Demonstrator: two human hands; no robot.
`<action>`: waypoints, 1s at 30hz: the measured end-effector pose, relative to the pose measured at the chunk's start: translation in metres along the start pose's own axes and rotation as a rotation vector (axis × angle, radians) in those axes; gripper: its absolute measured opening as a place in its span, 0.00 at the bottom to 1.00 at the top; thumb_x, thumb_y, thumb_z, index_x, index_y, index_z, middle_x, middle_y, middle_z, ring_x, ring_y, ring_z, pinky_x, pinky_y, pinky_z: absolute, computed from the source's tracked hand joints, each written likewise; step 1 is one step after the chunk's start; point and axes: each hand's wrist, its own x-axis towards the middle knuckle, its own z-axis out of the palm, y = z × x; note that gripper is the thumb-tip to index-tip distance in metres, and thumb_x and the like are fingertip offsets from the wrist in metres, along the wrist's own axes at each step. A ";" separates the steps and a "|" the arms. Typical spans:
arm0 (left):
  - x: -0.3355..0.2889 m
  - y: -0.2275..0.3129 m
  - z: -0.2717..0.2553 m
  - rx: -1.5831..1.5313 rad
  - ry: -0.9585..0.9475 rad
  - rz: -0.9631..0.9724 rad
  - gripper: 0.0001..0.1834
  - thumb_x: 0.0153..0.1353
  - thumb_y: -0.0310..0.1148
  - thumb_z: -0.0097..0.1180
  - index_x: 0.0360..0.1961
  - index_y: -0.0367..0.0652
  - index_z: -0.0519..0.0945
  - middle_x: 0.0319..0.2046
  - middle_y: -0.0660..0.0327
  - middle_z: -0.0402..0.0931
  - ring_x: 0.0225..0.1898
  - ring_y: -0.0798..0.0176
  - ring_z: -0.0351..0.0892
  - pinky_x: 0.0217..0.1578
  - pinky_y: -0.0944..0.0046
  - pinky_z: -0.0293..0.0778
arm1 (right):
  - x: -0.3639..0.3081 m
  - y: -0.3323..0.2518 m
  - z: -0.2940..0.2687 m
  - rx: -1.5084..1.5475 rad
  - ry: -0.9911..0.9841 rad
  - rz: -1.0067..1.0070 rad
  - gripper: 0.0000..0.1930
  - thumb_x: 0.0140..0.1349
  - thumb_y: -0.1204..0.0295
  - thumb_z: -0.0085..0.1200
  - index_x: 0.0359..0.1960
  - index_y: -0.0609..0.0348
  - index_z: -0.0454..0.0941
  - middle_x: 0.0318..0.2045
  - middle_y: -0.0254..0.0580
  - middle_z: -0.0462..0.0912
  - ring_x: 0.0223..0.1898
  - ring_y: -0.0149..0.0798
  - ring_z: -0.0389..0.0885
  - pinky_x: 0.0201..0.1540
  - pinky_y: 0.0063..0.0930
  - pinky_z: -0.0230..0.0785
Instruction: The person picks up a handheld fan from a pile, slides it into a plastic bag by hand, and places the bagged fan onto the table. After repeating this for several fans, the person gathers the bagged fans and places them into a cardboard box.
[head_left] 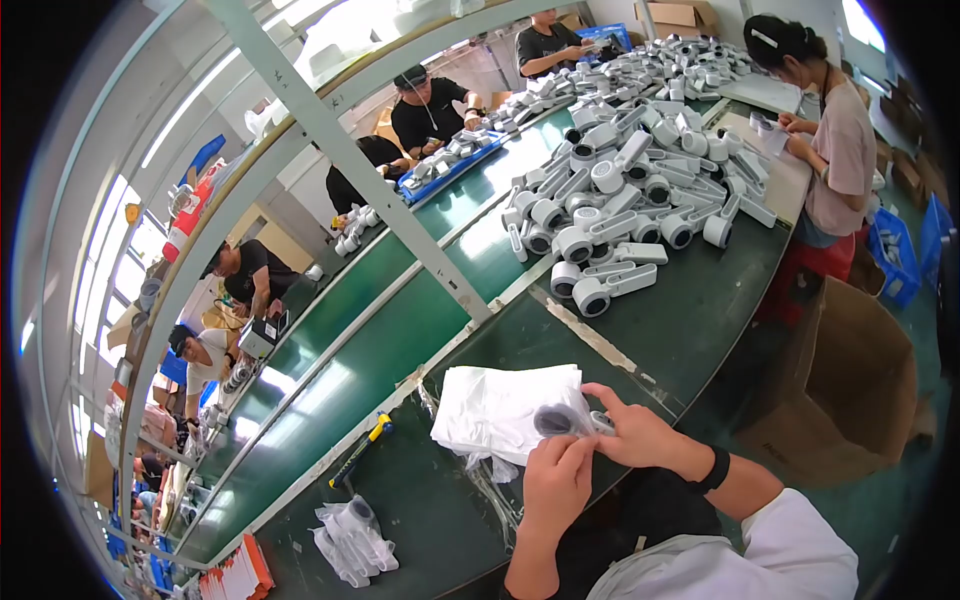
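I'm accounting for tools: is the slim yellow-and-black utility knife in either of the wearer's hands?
No, the knife lies untouched on the dark green tabletop, left of the flat white pile.

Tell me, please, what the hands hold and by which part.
A round-headed device, seemingly inside a clear bag, held near its handle end by the left hand and right hand.

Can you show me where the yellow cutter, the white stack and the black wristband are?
Yellow cutter [363,449]: head view, on the middle of its body.
White stack [485,400]: head view, on its top.
Black wristband [716,469]: head view, on the band itself.
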 end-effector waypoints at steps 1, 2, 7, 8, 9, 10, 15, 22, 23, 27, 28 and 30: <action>0.001 0.002 0.000 0.002 -0.001 -0.001 0.09 0.52 0.22 0.61 0.36 0.43 0.81 0.32 0.59 0.77 0.34 0.53 0.76 0.36 0.58 0.71 | -0.001 0.000 0.002 -0.048 0.029 -0.019 0.37 0.59 0.59 0.55 0.68 0.52 0.53 0.32 0.60 0.81 0.36 0.63 0.81 0.40 0.49 0.73; 0.002 0.003 0.000 0.008 -0.026 0.032 0.08 0.52 0.21 0.61 0.35 0.42 0.81 0.32 0.58 0.77 0.35 0.52 0.76 0.36 0.58 0.72 | -0.001 0.003 0.006 -0.047 0.028 -0.019 0.37 0.59 0.59 0.55 0.68 0.52 0.53 0.32 0.60 0.81 0.36 0.63 0.81 0.40 0.49 0.73; 0.003 0.001 0.004 0.115 0.074 0.085 0.09 0.52 0.19 0.60 0.35 0.41 0.80 0.35 0.58 0.78 0.38 0.51 0.75 0.39 0.58 0.73 | 0.001 0.013 0.019 -0.046 0.161 -0.302 0.37 0.60 0.62 0.55 0.68 0.56 0.51 0.43 0.59 0.78 0.37 0.60 0.81 0.37 0.48 0.74; 0.002 -0.003 0.004 0.073 0.143 0.047 0.09 0.52 0.18 0.59 0.35 0.41 0.80 0.38 0.58 0.79 0.39 0.51 0.76 0.40 0.58 0.73 | 0.000 0.010 0.019 -0.046 0.160 -0.305 0.37 0.60 0.62 0.55 0.68 0.56 0.51 0.43 0.59 0.78 0.37 0.60 0.81 0.37 0.48 0.74; 0.001 -0.005 0.005 0.032 0.212 0.009 0.09 0.52 0.18 0.59 0.35 0.40 0.79 0.40 0.58 0.80 0.40 0.50 0.76 0.41 0.59 0.73 | -0.003 0.006 0.018 -0.094 0.140 -0.264 0.37 0.60 0.63 0.55 0.69 0.56 0.51 0.42 0.58 0.78 0.36 0.60 0.81 0.37 0.47 0.75; 0.002 -0.003 0.004 0.030 0.211 0.009 0.09 0.52 0.18 0.59 0.35 0.40 0.79 0.40 0.58 0.80 0.40 0.50 0.76 0.41 0.59 0.73 | -0.006 0.003 0.017 -0.143 0.121 -0.218 0.37 0.60 0.63 0.55 0.69 0.56 0.51 0.42 0.57 0.78 0.36 0.60 0.81 0.38 0.46 0.75; 0.006 0.010 0.003 0.008 0.030 0.147 0.08 0.55 0.17 0.57 0.35 0.38 0.78 0.42 0.59 0.82 0.41 0.52 0.77 0.43 0.60 0.73 | -0.003 0.001 0.015 -0.171 0.175 -0.260 0.39 0.59 0.65 0.56 0.70 0.55 0.49 0.41 0.58 0.78 0.34 0.61 0.81 0.36 0.47 0.75; -0.008 0.000 0.004 -0.259 -0.030 0.076 0.13 0.52 0.16 0.60 0.40 0.39 0.79 0.42 0.58 0.81 0.38 0.55 0.78 0.39 0.61 0.74 | 0.012 0.017 0.012 0.873 0.017 0.037 0.37 0.61 0.76 0.54 0.69 0.53 0.49 0.43 0.46 0.79 0.34 0.40 0.83 0.28 0.30 0.75; -0.008 0.003 0.003 -0.270 0.006 -0.005 0.14 0.51 0.16 0.60 0.40 0.38 0.79 0.39 0.57 0.80 0.38 0.55 0.78 0.38 0.61 0.75 | 0.010 0.010 0.008 0.928 0.010 0.080 0.33 0.63 0.80 0.50 0.69 0.52 0.51 0.43 0.41 0.79 0.34 0.34 0.82 0.26 0.26 0.75; -0.004 0.002 0.007 -0.196 0.129 -0.188 0.10 0.51 0.17 0.61 0.36 0.35 0.78 0.31 0.56 0.77 0.34 0.59 0.79 0.36 0.65 0.75 | 0.011 0.006 0.010 0.979 0.035 0.052 0.29 0.67 0.74 0.47 0.68 0.55 0.51 0.37 0.43 0.79 0.24 0.31 0.79 0.22 0.26 0.72; -0.005 -0.004 0.010 -0.195 0.129 -0.188 0.10 0.51 0.17 0.61 0.36 0.35 0.78 0.31 0.56 0.77 0.34 0.59 0.79 0.36 0.65 0.75 | 0.009 0.003 0.006 1.004 -0.020 0.082 0.27 0.69 0.71 0.46 0.67 0.55 0.53 0.36 0.43 0.80 0.23 0.31 0.79 0.22 0.26 0.73; -0.010 -0.020 0.016 -0.134 0.158 -0.176 0.09 0.53 0.17 0.59 0.36 0.35 0.78 0.33 0.55 0.78 0.34 0.62 0.78 0.38 0.66 0.74 | 0.007 0.000 0.005 1.029 -0.075 0.112 0.25 0.70 0.68 0.46 0.66 0.55 0.54 0.35 0.43 0.80 0.22 0.32 0.79 0.21 0.26 0.73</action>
